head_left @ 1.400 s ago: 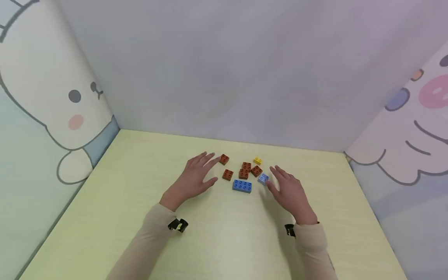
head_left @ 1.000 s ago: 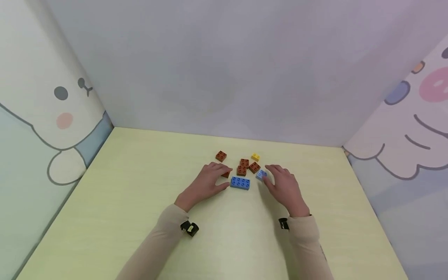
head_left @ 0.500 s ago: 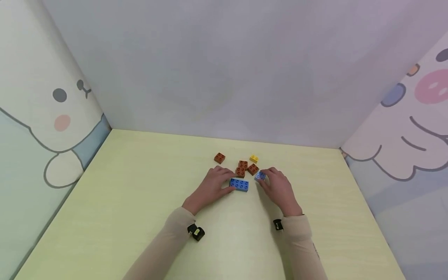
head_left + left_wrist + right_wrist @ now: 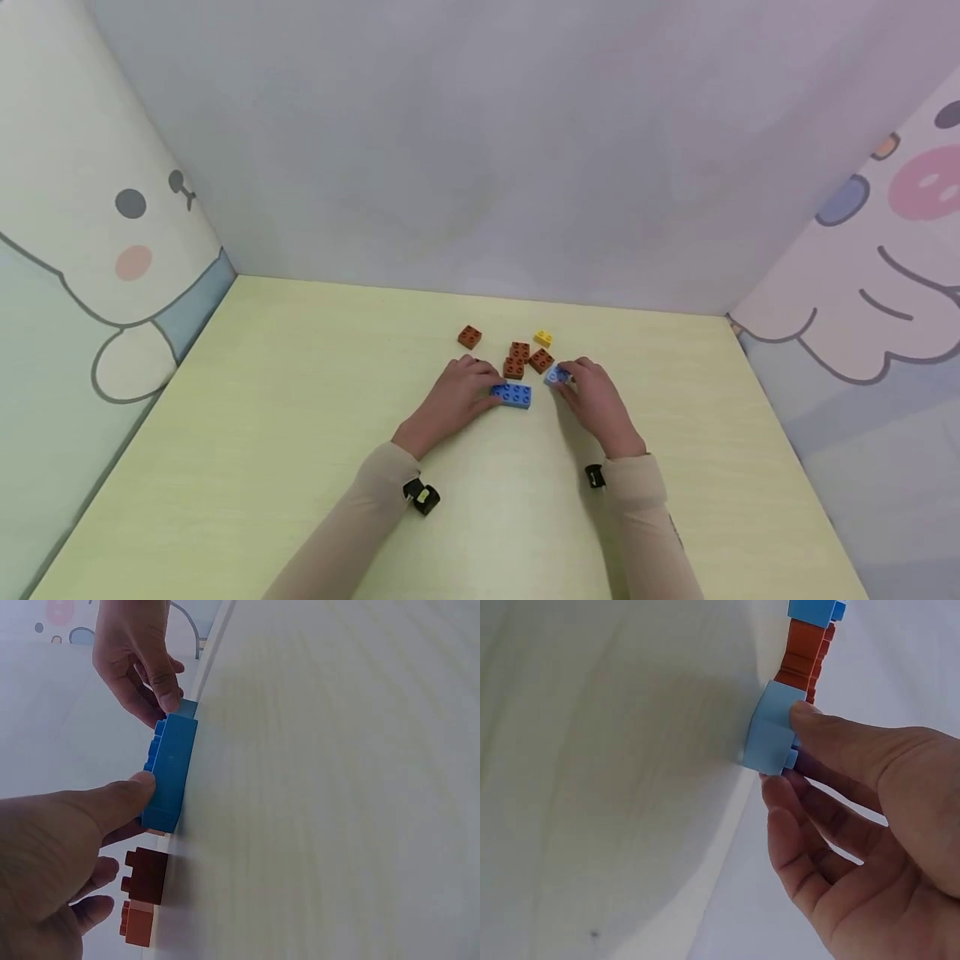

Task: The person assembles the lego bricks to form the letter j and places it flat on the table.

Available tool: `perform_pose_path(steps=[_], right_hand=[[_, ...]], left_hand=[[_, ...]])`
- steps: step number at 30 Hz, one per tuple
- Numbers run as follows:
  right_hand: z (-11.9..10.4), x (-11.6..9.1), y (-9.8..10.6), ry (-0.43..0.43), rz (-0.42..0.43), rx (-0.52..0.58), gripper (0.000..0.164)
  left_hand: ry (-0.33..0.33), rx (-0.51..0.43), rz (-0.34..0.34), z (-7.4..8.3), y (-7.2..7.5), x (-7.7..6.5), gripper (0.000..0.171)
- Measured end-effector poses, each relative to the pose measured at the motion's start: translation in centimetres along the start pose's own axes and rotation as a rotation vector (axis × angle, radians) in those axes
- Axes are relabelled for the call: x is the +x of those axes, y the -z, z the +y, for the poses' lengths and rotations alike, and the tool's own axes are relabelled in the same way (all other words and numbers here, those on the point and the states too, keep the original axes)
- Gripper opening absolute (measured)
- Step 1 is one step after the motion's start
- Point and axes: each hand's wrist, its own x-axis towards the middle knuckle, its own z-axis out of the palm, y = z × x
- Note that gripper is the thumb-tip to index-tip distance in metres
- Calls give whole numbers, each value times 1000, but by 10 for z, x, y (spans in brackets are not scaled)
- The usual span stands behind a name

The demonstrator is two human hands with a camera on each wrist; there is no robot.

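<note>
Both hands look to be pinching. Our left hand (image 4: pixel 453 400) has thumb on the near long side of the blue brick (image 4: pixel 516 396), at its left end, other fingers round the back. Our right hand (image 4: pixel 600 408) pinches the light blue brick (image 4: pixel 555 377) thumb-to-finger, off the blue brick's right end, studs up. Can't tell how hard either squeezes, or whether either brick is a hair off the table (image 4: pixel 300 358).

Handling guess: light, stiff hard plastic, slick on flat faces, hard to break. Best hold is low on opposite sides, studs left free; on the long one, mid-length should twist less than the end.

View differences: head gives the layout, with the yellow brick (image 4: pixel 543 338) and a lone brown brick (image 4: pixel 469 337) toward the back, but the hands cover the contact. Left wrist shows the thumb on blue, plus a dark brown brick (image 4: pixel 146 876) below our fingers; can't match it to one from above. Right wrist shows the light blue side walls and a stud beside our thumb, which head mostly hides.
</note>
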Motion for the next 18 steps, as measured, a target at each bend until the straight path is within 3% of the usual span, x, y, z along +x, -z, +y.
perform_pose_path(steps=[7,12,18], right_hand=[[0,5,2,-17,-47,54,35],[2,3,5,-10,-49,67,34],[-3,-4,12,17,-28,108,35]], left_hand=[[28,-41,-17,0,1,-1,31],[64,-87,-39,3,1,-2,33],[97,-72,-56,4,2,-2,34]])
